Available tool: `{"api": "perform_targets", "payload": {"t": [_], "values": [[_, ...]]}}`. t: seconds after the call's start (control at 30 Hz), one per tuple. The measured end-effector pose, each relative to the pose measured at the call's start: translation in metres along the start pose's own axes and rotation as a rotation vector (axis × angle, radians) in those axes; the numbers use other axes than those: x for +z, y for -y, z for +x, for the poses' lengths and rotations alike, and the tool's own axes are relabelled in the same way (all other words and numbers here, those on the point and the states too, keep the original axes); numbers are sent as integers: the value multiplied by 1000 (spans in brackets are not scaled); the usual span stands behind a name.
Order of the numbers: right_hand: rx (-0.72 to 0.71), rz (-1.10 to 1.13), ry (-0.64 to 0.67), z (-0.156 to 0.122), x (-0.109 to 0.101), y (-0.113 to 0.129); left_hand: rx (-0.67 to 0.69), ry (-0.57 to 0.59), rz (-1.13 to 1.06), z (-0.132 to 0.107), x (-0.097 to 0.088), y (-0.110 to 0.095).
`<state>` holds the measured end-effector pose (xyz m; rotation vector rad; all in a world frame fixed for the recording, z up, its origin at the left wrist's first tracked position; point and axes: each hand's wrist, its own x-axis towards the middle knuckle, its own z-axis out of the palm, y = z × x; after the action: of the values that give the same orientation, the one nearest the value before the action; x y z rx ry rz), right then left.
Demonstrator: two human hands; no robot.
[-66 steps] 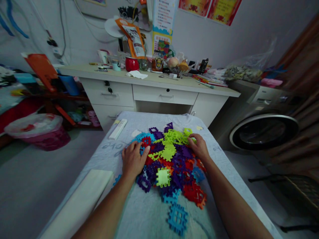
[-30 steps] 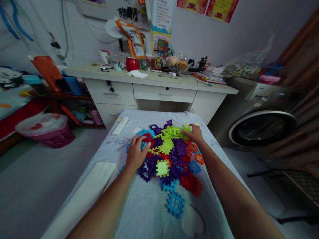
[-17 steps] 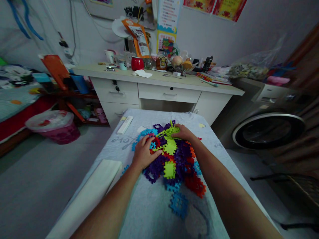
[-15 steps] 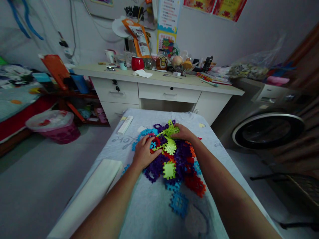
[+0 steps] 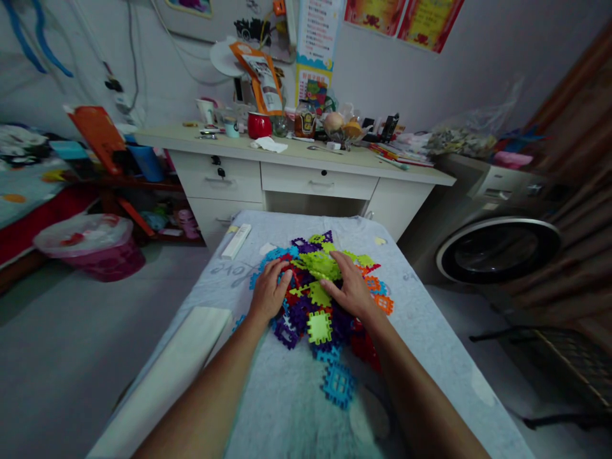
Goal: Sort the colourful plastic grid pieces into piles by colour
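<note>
On the cloth-covered table lies a heap of plastic interlocking building pieces with notched edges. Lime green pieces are bunched on top, between my two hands. My left hand rests at the heap's left side, fingers apart, near red and blue pieces. My right hand is at the right of the green bunch, thumb and fingers spread and touching its edge. Purple pieces and a square green piece lie closer to me. A blue windowed square sits at the front, and orange pieces show beyond my right wrist.
A white box lies at the table's far left, and a long white padded strip along its left edge. Behind stands a cluttered white desk. A washing machine is at right, a pink tub on the floor at left.
My right hand has moved slightly nearer and its fingers have spread beside the green pieces. More green and orange pieces show at the right. My left hand has drawn back a little leftward.
</note>
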<state>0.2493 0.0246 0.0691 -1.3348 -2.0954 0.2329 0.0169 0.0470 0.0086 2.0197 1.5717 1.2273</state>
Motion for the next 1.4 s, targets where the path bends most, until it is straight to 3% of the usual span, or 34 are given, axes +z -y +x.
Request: {"api": "perform_targets", "payload": {"t": [0.1, 0.27, 1.4], "values": [[58, -99, -71, -10, 9, -16, 11, 13, 29, 1, 2, 1], [31, -160, -56, -14, 19, -30, 13, 42, 97, 2, 5, 4], [28, -250, -43, -14, 23, -26, 64, 28, 168, 4, 10, 6]]}}
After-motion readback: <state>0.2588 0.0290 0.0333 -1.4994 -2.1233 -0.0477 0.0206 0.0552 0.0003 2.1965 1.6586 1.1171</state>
